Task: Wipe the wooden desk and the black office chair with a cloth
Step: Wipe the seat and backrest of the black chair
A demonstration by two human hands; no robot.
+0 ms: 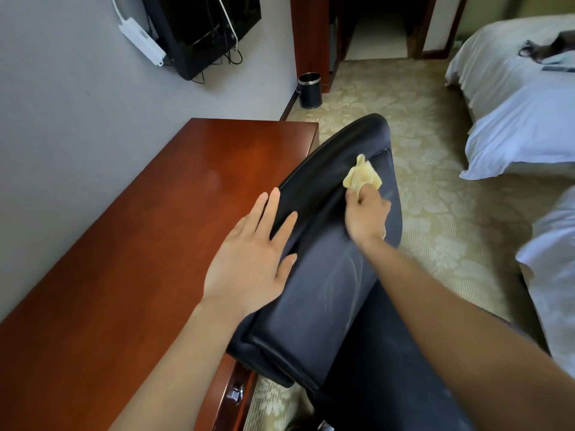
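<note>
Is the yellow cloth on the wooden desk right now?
No, the crumpled yellow cloth is pressed by the right hand against the black leather office chair, not the reddish wooden desk.

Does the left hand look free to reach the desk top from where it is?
Probably yes. The left hand lies flat on the chair's back right at the desk edge, and nothing stands between.

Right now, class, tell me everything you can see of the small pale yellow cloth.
The small pale yellow cloth looks soft and thin, bunched into a crumpled wad with one corner poking up. The right hand grips its near end and presses it against the black leather-look office chair, on the chair's padded back. It touches nothing else; the reddish wooden desk lies beside the chair.
</note>
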